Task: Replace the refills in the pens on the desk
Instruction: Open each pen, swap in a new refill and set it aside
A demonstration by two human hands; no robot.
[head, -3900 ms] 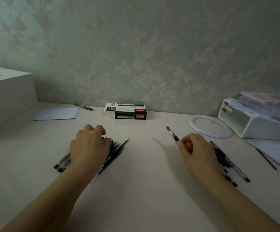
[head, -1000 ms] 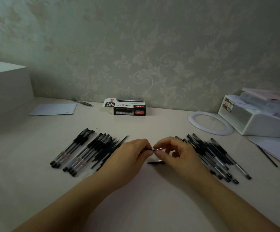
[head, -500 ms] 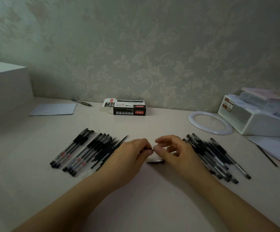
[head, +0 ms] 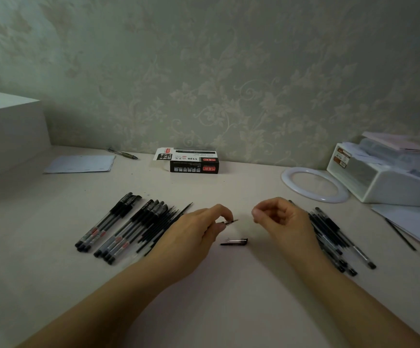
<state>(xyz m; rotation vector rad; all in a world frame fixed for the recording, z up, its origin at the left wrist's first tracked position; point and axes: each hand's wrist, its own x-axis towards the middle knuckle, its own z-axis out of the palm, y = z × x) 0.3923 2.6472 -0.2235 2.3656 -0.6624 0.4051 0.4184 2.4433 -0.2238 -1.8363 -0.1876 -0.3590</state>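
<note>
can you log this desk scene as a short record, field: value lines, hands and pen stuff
left hand: pinches a pen whose tip end pokes out toward the right
right hand: fingers curled, apart from the pen; whether it holds a small part cannot be told
pen cap: lies on the desk between the hands
left pile of pens: lies left of the left hand
right pile of pens: lies beside the right hand
refill box: near the wall
white ring: back right
</note>
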